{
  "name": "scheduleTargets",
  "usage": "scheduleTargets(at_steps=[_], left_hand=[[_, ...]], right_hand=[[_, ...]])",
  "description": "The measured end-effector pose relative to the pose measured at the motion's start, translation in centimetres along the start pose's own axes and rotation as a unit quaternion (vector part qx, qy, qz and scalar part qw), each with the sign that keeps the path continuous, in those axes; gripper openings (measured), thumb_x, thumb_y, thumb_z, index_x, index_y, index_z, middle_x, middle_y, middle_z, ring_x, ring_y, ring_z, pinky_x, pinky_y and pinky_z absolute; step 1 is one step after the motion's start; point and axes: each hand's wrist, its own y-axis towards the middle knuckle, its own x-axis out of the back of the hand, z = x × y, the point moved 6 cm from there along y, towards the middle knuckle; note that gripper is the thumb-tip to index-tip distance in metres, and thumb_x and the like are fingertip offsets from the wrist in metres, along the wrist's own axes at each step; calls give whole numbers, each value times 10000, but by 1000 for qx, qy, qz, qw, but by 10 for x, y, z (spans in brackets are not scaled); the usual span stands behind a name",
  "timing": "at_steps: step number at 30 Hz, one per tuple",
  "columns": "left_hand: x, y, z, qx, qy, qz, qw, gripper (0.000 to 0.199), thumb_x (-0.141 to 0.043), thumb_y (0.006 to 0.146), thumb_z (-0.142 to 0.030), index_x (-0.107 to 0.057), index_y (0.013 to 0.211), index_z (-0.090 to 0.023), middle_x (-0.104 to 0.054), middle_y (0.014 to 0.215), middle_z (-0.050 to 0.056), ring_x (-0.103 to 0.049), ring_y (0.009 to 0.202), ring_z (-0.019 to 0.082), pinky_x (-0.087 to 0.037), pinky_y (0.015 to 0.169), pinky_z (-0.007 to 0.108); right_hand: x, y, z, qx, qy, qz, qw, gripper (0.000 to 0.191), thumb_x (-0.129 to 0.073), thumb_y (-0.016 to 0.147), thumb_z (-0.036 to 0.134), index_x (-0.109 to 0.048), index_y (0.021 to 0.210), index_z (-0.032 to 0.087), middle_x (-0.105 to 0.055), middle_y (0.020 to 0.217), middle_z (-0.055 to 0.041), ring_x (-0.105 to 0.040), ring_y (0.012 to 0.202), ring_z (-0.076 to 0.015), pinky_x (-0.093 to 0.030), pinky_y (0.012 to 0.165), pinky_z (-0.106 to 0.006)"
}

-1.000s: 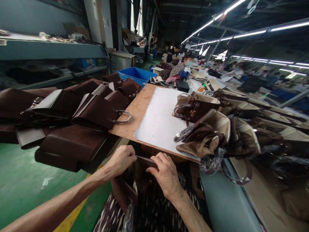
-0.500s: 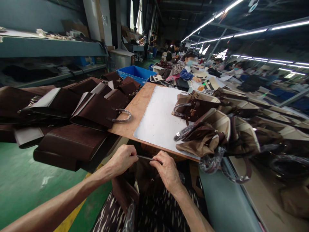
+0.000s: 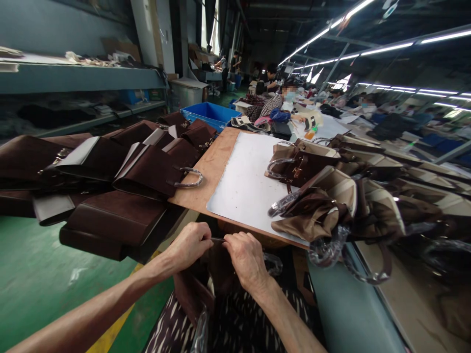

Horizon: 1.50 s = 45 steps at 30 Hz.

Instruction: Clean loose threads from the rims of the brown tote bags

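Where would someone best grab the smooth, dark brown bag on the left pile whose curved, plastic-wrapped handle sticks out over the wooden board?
Probably by its handle, coming from the right, across the tan wooden board. The loop juts from the bag's body, apparently leaving room for fingers, while the body lies among other dark brown pieces.

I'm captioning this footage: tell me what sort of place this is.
Probably a bag workshop: dark brown bag bodies piled at left, handbags with plastic-wrapped handles at right, and people at work beyond.

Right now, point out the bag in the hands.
The brown bag at the lap: left hand and right hand pinch its edge; neither touches the other bags.
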Motion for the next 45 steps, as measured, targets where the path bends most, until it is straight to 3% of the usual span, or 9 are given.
scheduleTargets(at_steps=[5, 13, 18, 23, 28, 34, 38, 42, 45], left_hand=[[1, -3, 2, -52, -4, -22, 998, 79, -427, 655, -90, -426, 595, -141, -475, 696, 2, -412, 618, 97, -284, 570, 207], [1, -3, 14, -24, 34, -62, 997, 73, -451, 657, -103, -464, 595, -140, -475, 626, -8, -417, 599, 99, -270, 576, 215], [2, -2, 16, 27, 21, -68, 997, 86, -444, 608, -63, -473, 568, -133, -454, 548, -25, -392, 546, 85, -236, 527, 208], [5, -2, 15, 27, 17, -72, 997, 85, -441, 580, -59, -476, 552, -132, -441, 527, -33, -376, 531, 78, -226, 511, 206], [2, 0, 21, 32, 8, -74, 997, 78, -443, 577, -71, -487, 551, -130, -438, 515, -34, -378, 523, 78, -226, 504, 203], [1, 1, 19, 44, 8, -56, 997, 82, -439, 568, -62, -481, 553, -132, -442, 521, -27, -382, 534, 86, -222, 498, 213], [8, -8, 11, 37, 10, -67, 997, 120, -478, 605, -112, -483, 717, -157, -503, 645, -16, -441, 610, 111, -291, 547, 214], [14, -18, 13, 69, 27, -96, 993, 445, -578, 599, -229, -453, 1021, -170, -539, 957, 63, -502, 900, 219, -376, 757, 302], [10, -20, 18, 103, -72, -61, 990, 604, -567, 623, -233, -355, 1182, -145, -514, 1074, 100, -507, 965, 229, -396, 828, 340]], right_hand=[[-3, 1, -2, -25, 19, 4, 999, 147, -519, 839, 270, -584, 718, 220, -651, 720, -11, -555, 705, -168, -285, 639, -308], [0, 2, -3, -42, 29, 14, 999, 191, -493, 854, 288, -589, 707, 215, -652, 713, -7, -556, 698, -151, -286, 641, -291], [1, 2, 0, -46, 8, 21, 999, 208, -470, 866, 275, -582, 702, 212, -644, 718, 10, -557, 714, -132, -289, 665, -273], [2, 5, 0, -59, -1, 35, 998, 241, -456, 869, 322, -576, 689, 217, -648, 715, 14, -568, 713, -134, -287, 658, -274], [1, 14, 9, -60, -8, 66, 996, 243, -458, 859, 337, -592, 692, 222, -669, 710, -1, -600, 685, -151, -266, 579, -281], [-9, 31, 27, -13, 3, 128, 992, 244, -385, 868, 248, -621, 811, 234, -683, 745, -44, -626, 702, -190, -284, 550, -283], [-10, 33, 28, 33, 22, 164, 986, 227, -396, 841, 217, -622, 861, 214, -683, 771, -68, -630, 737, -204, -311, 566, -281], [-7, 28, 19, 23, 35, 187, 981, 191, -447, 811, 239, -622, 759, 181, -677, 743, -76, -626, 761, -196, -323, 590, -271], [0, 23, 12, -13, 53, 190, 980, 219, -453, 819, 275, -616, 705, 181, -673, 732, -62, -612, 772, -172, -328, 626, -257]])
